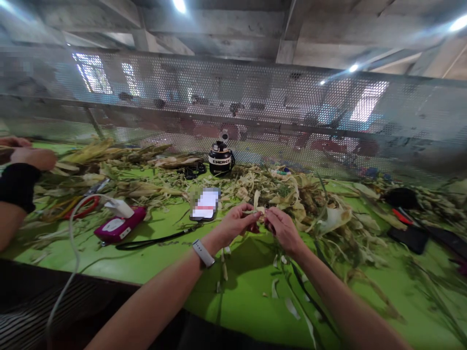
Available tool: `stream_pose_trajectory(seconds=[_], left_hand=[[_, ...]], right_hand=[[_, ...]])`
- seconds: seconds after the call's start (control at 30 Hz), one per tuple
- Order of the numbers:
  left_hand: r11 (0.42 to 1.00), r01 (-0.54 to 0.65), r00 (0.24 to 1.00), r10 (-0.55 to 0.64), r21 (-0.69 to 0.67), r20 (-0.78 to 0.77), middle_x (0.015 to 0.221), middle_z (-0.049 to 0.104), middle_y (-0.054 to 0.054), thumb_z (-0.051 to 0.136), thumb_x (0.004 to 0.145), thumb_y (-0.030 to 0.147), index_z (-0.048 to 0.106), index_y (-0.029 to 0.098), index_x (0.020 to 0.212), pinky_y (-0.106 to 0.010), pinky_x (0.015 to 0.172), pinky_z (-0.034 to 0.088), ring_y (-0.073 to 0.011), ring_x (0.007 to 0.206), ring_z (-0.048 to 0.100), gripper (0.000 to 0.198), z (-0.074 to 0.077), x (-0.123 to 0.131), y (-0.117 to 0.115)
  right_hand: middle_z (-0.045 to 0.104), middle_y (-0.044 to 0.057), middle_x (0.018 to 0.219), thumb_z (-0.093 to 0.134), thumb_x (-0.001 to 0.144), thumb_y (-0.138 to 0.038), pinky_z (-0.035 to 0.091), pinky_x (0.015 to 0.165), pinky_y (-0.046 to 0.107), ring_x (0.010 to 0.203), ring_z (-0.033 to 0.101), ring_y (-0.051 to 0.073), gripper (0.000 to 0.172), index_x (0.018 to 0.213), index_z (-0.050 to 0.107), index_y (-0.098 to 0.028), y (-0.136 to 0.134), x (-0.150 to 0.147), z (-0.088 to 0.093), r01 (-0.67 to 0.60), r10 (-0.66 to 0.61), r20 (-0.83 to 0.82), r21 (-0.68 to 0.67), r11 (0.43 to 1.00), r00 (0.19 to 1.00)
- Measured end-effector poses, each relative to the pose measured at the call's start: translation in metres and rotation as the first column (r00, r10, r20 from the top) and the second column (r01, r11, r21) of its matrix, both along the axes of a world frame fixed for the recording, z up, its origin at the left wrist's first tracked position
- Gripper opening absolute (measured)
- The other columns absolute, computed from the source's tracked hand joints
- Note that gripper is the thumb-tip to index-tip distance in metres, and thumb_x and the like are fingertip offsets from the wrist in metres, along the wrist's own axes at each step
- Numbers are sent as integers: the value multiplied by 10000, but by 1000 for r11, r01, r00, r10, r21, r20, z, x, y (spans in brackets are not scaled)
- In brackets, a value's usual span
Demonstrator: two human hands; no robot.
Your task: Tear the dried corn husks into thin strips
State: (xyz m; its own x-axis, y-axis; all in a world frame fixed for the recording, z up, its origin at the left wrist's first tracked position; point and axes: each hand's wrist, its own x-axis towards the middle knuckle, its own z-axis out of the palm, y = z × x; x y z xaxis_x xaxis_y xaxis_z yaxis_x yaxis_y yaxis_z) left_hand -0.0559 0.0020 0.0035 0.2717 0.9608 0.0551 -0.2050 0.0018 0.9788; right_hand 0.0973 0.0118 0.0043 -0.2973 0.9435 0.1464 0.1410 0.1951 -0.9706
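Note:
Near the middle of the green table (251,301), my left hand (237,223) and my right hand (282,226) are close together, thumbs and fingers pinched. Between the fingertips of both is a pale strip of plant husk (257,200), its upper end sticking up. My left wrist wears a light-banded watch. A pile of dry husks and leaves (335,218) spreads behind and to the right of my hands. Thin strips and small scraps lie on the table below them. The exact finger contact is partly hidden.
A phone (205,204) lies left of my hands, with a black strap near it. Further left are a magenta power strip (120,226) with a white cable and another person's hands (32,158). A black jar (221,159) stands behind; dark items (408,236) lie right.

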Motion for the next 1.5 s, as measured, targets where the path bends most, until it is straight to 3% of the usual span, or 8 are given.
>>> stream_pose_trajectory(seconds=[0.27, 0.4, 0.53, 0.7, 1.07, 1.2, 1.4, 1.5], left_hand=[[999, -45, 994, 45, -5, 96, 575, 602, 41, 765, 602, 393, 543, 156, 758, -172, 489, 355, -66, 516, 532, 360, 6, -1, -1], [998, 36, 998, -33, -60, 44, 566, 608, 29, 745, 627, 417, 549, 157, 775, -166, 431, 303, -64, 473, 519, 357, 2, -1, -2], [987, 155, 985, -151, -49, 89, 619, 622, 22, 809, 542, 370, 583, 137, 779, -210, 552, 422, -76, 518, 556, 402, -2, 1, -3], [991, 100, 988, -89, -83, 126, 581, 591, 31, 799, 561, 381, 597, 132, 753, -208, 526, 418, -60, 478, 517, 374, -4, 1, -3], [993, 99, 995, -98, -71, 18, 542, 564, 45, 804, 548, 361, 579, 128, 731, -192, 479, 416, -48, 445, 491, 372, -3, -3, -1], [996, 86, 996, -86, -6, -19, 506, 521, 77, 784, 586, 359, 605, 144, 883, -190, 513, 429, -63, 475, 523, 409, -2, -3, -1], [989, 128, 991, -130, -76, -14, 781, 671, -37, 732, 646, 415, 640, 161, 878, -223, 623, 461, -130, 702, 633, 356, 1, -5, -1], [995, 103, 988, -101, 13, -117, 823, 681, -52, 686, 683, 452, 670, 162, 862, -238, 659, 455, -149, 758, 623, 341, -2, -5, 2]], right_hand=[[360, -53, 447, 510, 778, -503, 256, 400, 232, 403, 319, 97, 358, 579, 439, -213, 2, 7, 3, -25, 21, 68, 67, 997, 997], [459, -15, 535, 485, 788, -525, 322, 437, 241, 468, 404, 112, 365, 645, 534, -193, 5, 11, 3, -34, 35, -73, 13, 999, 997], [420, -47, 548, 562, 752, -547, 266, 426, 216, 454, 335, 80, 367, 776, 565, -181, 6, 9, 1, -18, 0, -201, -85, 996, 980], [432, -60, 530, 670, 684, -502, 260, 426, 204, 446, 322, 62, 362, 664, 504, -181, 2, 2, 3, -18, -8, -307, -82, 996, 952], [462, -53, 466, 650, 682, -421, 295, 424, 212, 422, 359, 70, 311, 560, 487, -186, 3, 6, 2, 89, -100, -256, -54, 995, 961], [440, -57, 425, 633, 670, -358, 295, 409, 212, 400, 354, 71, 274, 523, 476, -188, 4, 11, 7, 77, -90, -226, -65, 995, 970], [495, -40, 489, 603, 675, -315, 340, 427, 220, 422, 414, 85, 176, 583, 526, -186, 2, 15, 11, 18, -36, -294, -65, 998, 955], [476, -35, 466, 556, 653, -284, 339, 433, 228, 428, 419, 98, 136, 562, 541, -183, 6, 20, 12, -30, 15, -194, -73, 997, 981]])
